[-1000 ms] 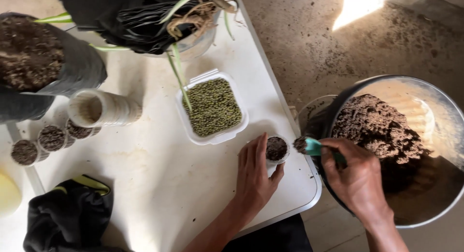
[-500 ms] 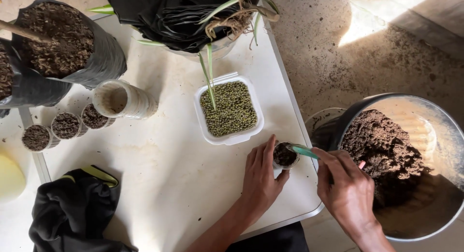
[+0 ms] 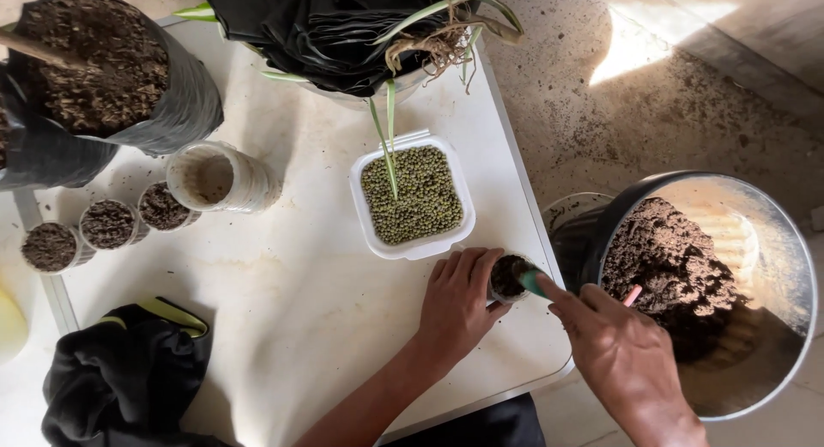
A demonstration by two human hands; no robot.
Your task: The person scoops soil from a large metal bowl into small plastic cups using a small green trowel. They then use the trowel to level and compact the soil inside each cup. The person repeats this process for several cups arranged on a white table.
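My left hand (image 3: 459, 303) wraps around a small clear cup (image 3: 510, 278) filled with dark soil, near the right edge of the white table (image 3: 283, 310). My right hand (image 3: 620, 351) grips a small teal-tipped spoon (image 3: 534, 282) whose tip rests in the cup's soil. Just behind the cup sits a white square tub of green beans (image 3: 414, 196). To the right, on the floor, stands a large metal basin (image 3: 772, 267) holding a heap of soil.
Three small soil-filled cups (image 3: 107, 224) line the left side beside a sideways stack of empty cups (image 3: 221, 179). A black bag of soil (image 3: 94, 78) and a black-wrapped plant (image 3: 360, 35) stand at the back. Dark cloth (image 3: 120, 378) lies front left.
My right hand has brought the spoon from over the basin's edge to the cup and dipped its tip into the soil. The view has shifted slightly left.
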